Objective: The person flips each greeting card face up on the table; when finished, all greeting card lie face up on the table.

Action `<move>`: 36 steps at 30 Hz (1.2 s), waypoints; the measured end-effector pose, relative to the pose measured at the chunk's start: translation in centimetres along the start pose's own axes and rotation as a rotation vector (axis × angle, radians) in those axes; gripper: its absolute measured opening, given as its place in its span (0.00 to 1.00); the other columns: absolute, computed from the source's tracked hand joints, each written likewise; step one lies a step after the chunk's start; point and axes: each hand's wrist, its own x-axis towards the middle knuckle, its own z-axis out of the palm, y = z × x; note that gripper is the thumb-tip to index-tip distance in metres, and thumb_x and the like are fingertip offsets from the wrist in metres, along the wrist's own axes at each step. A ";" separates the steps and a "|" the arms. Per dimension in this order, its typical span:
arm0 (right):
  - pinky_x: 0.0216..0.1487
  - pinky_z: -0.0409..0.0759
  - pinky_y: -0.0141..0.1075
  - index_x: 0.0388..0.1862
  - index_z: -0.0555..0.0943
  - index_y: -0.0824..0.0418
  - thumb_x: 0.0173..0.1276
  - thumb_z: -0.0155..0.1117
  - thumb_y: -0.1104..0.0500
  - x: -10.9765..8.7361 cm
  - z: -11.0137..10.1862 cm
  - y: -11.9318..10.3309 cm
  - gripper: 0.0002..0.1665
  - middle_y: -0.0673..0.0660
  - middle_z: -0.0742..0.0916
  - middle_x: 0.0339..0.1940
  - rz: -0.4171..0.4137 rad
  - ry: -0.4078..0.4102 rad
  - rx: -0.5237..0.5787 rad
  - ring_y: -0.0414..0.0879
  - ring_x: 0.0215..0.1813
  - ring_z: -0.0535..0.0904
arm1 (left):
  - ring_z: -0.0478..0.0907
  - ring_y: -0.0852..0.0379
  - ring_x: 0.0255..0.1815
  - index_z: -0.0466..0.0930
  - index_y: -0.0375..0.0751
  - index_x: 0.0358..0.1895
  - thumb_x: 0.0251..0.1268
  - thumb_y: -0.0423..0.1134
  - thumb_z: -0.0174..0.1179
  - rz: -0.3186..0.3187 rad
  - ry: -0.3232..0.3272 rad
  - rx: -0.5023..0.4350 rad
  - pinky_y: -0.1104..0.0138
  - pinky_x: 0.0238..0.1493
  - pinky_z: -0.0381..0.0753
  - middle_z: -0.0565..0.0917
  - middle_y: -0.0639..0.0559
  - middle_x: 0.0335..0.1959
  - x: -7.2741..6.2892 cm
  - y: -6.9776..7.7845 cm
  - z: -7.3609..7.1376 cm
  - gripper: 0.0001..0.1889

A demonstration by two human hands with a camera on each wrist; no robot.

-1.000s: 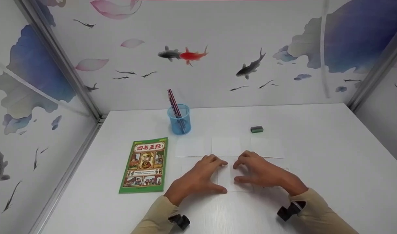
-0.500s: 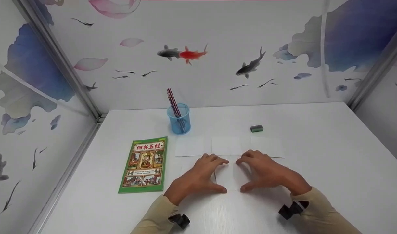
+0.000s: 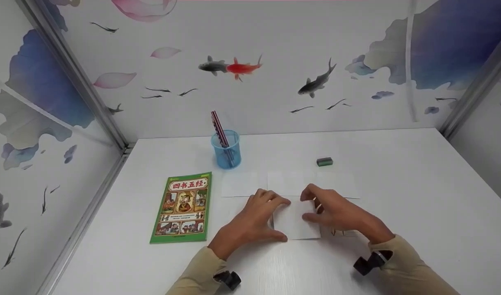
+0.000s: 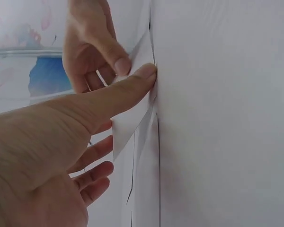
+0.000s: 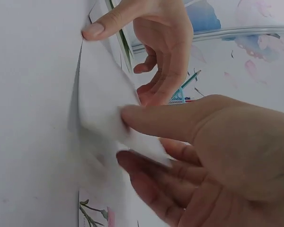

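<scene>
Between my hands a blank white card (image 3: 293,225) has its right side raised in the head view. My right hand (image 3: 336,211) pinches that side, thumb (image 5: 146,118) on the upper face and fingers below, as the right wrist view shows. My left hand (image 3: 252,217) spans the card's left part, its thumb (image 4: 144,73) at the near edge and its forefinger at the far edge. A card printed with a plant and a pink patch (image 5: 92,215) shows below my right hand. Behind stand rows of pale cards: a left one (image 3: 242,184), a middle one (image 3: 285,184) and a right one (image 3: 338,184).
A green-bordered comic-style book (image 3: 181,208) lies to the left. Behind it, a blue mesh cup (image 3: 226,155) holds striped pencils (image 3: 219,129). A small green block (image 3: 324,161) sits at the back right. Painted wall panels (image 3: 275,106) enclose the table.
My right hand has drawn its thumb in from the near edge onto the card and lifted the card's right side. My left hand stays nearly in place.
</scene>
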 end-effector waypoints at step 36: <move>0.40 0.86 0.32 0.55 0.93 0.56 0.68 0.80 0.62 0.6 1.3 0.2 0.17 0.52 0.91 0.44 0.009 0.385 -0.074 0.42 0.41 0.87 | 0.92 0.53 0.55 0.72 0.52 0.76 0.76 0.30 0.65 -0.161 0.111 -0.743 0.66 0.52 0.91 0.87 0.43 0.59 0.7 0.1 0.7 0.30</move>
